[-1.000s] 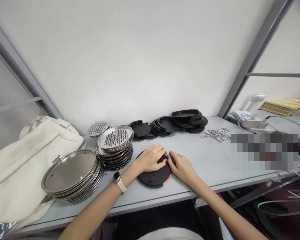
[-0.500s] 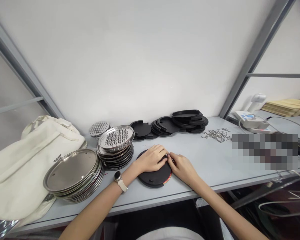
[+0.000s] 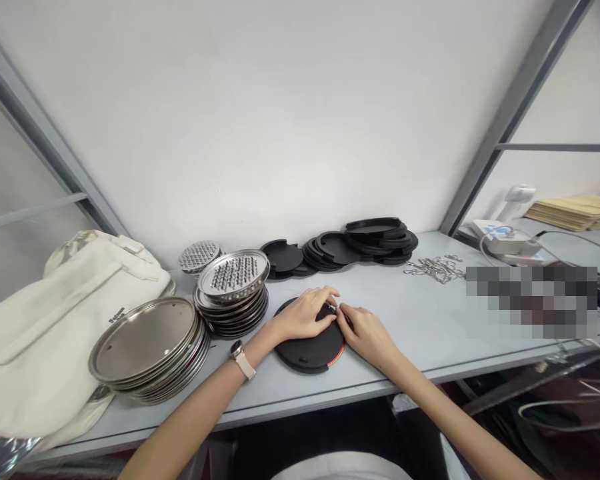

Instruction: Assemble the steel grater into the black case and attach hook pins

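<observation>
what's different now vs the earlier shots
The left hand's fingers have lifted and spread from the thumb, baring a small metal piece at the edge of the black disc. The right hand stays at that edge. The disc, the metal plates and the loose metal clips stayed put.

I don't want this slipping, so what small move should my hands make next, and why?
I'd steady the black disc with the left hand and gently press the metal piece with the right hand. The left already rests on the disc, and the piece shows between both hands, near the right's fingertips.
</observation>
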Tool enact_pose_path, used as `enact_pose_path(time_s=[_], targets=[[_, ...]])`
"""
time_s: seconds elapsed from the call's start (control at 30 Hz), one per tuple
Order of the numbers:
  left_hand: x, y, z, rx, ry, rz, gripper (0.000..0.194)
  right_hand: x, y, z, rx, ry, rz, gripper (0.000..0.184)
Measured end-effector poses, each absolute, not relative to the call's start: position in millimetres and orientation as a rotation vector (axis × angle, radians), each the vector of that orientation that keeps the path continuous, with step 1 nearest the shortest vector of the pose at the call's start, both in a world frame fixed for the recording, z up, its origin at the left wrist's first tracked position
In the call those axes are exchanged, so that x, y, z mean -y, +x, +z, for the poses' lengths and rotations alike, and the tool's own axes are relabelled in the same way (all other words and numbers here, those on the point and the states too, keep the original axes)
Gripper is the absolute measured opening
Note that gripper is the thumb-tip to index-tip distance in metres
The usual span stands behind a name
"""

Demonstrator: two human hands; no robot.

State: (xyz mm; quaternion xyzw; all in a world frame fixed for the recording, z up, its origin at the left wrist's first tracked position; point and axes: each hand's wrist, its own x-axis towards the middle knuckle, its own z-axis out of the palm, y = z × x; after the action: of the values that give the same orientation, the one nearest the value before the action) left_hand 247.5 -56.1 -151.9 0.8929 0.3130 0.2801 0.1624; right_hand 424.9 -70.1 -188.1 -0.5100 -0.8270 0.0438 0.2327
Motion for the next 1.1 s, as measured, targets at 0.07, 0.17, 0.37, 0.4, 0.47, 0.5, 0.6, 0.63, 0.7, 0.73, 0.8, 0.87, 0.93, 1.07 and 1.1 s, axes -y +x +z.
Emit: enact_pose_path(time_s=[0.07,0.17,0.37,0.4,0.47,0.5,0.6,0.63,0.7,0.73,0.8,0.87,0.93,1.07,1.1], targets=[[54.0,247.3,-151.9,-0.881,2.402,0.820,0.042,69.9,425.0,-187.8,2.281,-1.396,0.121,0.026],[51.8,246.9,-152.3,-0.855,2.276,0.830,0.043,70.0,425.3,-188.2,2.287,-1.393,0.113,0.025],[48.6,246.4,-157.0,-0.823,2.204,0.839,0.039,69.2,425.6,-190.8,2.310,-1.401,0.075,0.025],[48.1,246.4,-157.7,-0.818,2.204,0.839,0.038,68.9,425.7,-191.2,2.313,-1.411,0.067,0.025],[47.4,246.5,-158.4,-0.807,2.207,0.839,0.036,68.4,425.9,-191.8,2.316,-1.435,0.054,0.025],[47.2,246.5,-158.4,-0.803,2.207,0.839,0.036,68.3,425.9,-191.9,2.318,-1.445,0.050,0.024],[47.4,246.6,-157.3,-0.795,2.210,0.839,0.036,68.4,426.0,-191.4,2.329,-1.456,0.036,0.024],[47.7,246.7,-156.7,-0.793,2.212,0.837,0.036,68.5,426.0,-191.2,2.334,-1.457,0.030,0.024],[48.5,246.8,-155.5,-0.792,2.219,0.831,0.035,68.7,425.9,-190.8,2.340,-1.459,0.026,0.024],[48.8,247.0,-155.0,-0.790,2.227,0.827,0.034,68.7,425.9,-190.7,2.343,-1.460,0.029,0.024],[49.3,247.4,-154.5,-0.785,2.254,0.820,0.030,68.7,426.0,-190.7,2.345,-1.458,0.037,0.024],[49.4,247.9,-154.7,-0.774,2.280,0.825,0.026,68.7,425.9,-190.8,2.344,-1.454,0.044,0.024],[49.4,248.5,-155.5,-0.768,2.302,0.830,0.023,68.7,425.9,-191.0,2.341,-1.449,0.041,0.025],[49.6,249.0,-156.9,-0.785,2.362,0.814,0.020,68.7,426.0,-191.7,2.332,-1.439,0.030,0.026],[49.8,248.9,-157.0,-0.786,2.379,0.813,0.019,68.6,426.1,-191.9,2.333,-1.435,0.028,0.026]])
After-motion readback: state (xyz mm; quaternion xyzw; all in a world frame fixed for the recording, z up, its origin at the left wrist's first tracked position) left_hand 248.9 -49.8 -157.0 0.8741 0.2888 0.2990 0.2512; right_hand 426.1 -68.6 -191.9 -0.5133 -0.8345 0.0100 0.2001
